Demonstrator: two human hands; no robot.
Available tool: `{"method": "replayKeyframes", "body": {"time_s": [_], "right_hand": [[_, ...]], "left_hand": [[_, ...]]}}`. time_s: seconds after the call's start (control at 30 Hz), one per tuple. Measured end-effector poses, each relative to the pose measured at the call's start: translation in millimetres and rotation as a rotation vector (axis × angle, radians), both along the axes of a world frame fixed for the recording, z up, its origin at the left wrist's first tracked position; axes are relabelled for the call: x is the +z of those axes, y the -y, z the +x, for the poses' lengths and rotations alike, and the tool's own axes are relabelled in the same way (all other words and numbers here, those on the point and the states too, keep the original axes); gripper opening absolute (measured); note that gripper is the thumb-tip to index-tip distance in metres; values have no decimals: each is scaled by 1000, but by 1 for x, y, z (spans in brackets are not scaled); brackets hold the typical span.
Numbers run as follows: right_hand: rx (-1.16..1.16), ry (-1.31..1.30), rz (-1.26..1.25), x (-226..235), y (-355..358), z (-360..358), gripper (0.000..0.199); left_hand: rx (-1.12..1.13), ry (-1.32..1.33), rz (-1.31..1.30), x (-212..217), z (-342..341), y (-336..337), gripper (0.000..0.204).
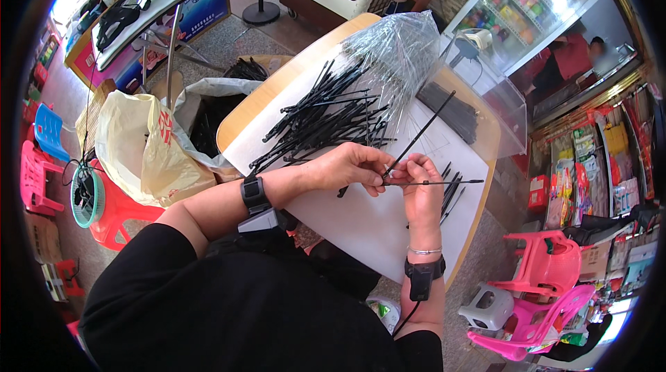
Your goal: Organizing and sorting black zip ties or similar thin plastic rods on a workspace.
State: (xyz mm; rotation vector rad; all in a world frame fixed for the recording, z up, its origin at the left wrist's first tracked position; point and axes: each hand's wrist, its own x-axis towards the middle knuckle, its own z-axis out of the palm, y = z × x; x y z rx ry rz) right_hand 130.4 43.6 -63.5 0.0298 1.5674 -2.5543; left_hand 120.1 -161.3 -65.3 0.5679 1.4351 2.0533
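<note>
Both hands meet over the table, fingers pinched close together. My left hand [352, 168] grips the lower end of a thin black rod [424, 125] that slants up to the right. Across the fingers of my right hand [422, 191] lies a second thin black rod [458, 182], nearly level and pointing right. The two rods come together at the fingertips; whether they are joined is hidden. Beyond my left hand spreads a heap of black rods [312, 119]. A few loose black rods [451, 198] lie beside my right hand.
The wood-edged table [232, 125] bears a clear plastic bag [399, 46] of thin wires and a dark bundle [449, 112]. To the left stand a cream bag [132, 143] and a red stool [128, 223] carrying a green basket [84, 195]. Pink chairs [548, 261] stand at right.
</note>
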Motion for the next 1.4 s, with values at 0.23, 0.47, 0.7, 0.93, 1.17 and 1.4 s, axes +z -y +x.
{"method": "replayKeyframes", "body": {"time_s": [0.23,0.47,0.7,0.93,1.17,1.4], "right_hand": [[102,136,-48,-7,-8,-5,10],[-24,78,-44,-6,-12,-6,11],[4,26,-56,0,-5,-2,11],[18,38,-62,-1,-5,-4,11],[56,46,-72,0,-4,-1,11],[37,66,-34,-1,-4,-3,11]], "left_hand": [[-57,-90,-98,0,1,0,32],[-88,18,25,-5,0,1,31],[-14,97,135,-8,-5,-1,33],[-39,97,136,-11,-5,0,33],[-43,91,104,-8,-3,1,33],[-70,42,62,-3,-2,1,31]]}}
